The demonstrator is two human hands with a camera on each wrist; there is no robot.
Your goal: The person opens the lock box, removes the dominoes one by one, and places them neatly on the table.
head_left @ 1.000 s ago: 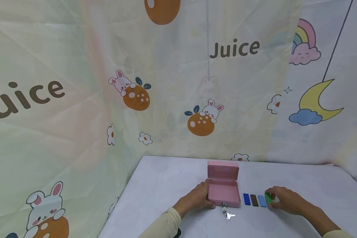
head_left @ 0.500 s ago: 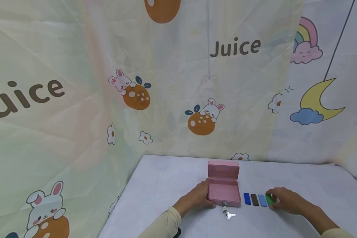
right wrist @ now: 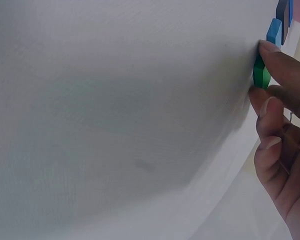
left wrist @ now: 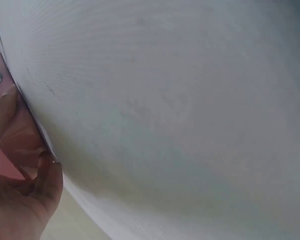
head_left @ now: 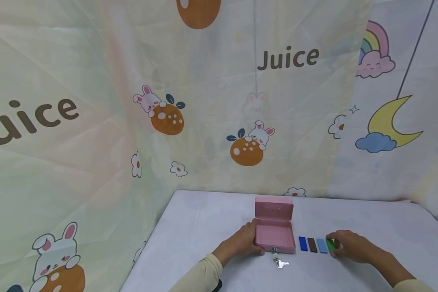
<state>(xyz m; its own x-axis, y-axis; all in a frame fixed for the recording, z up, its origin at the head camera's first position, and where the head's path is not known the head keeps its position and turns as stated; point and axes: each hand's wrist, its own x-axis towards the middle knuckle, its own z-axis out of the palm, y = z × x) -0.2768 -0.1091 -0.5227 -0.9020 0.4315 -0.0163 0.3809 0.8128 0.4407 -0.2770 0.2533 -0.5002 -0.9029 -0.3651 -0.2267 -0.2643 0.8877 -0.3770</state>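
A small pink metal box (head_left: pixel 275 237) stands with its lid (head_left: pixel 273 211) raised, its inside bare. My left hand (head_left: pixel 242 239) grips the box's left side, thumb by the front corner and fingers toward the back. In the left wrist view, that thumb and the fingertips lie against the pink wall. Keys (head_left: pixel 282 264) hang from the lock at the box's front. To the right, my right hand (head_left: pixel 352 245) pinches a green block (right wrist: pixel 260 75) between thumb and forefinger, at the right end of a row. Beside it lies a light blue block (head_left: pixel 322 245).
A dark brown block (head_left: pixel 312 245) and a dark blue block (head_left: pixel 303 243) continue the row toward the box. All stand on a white-covered table (head_left: pixel 204 211). Printed cloth hangings (head_left: pixel 204 170) enclose the table's back and left side.
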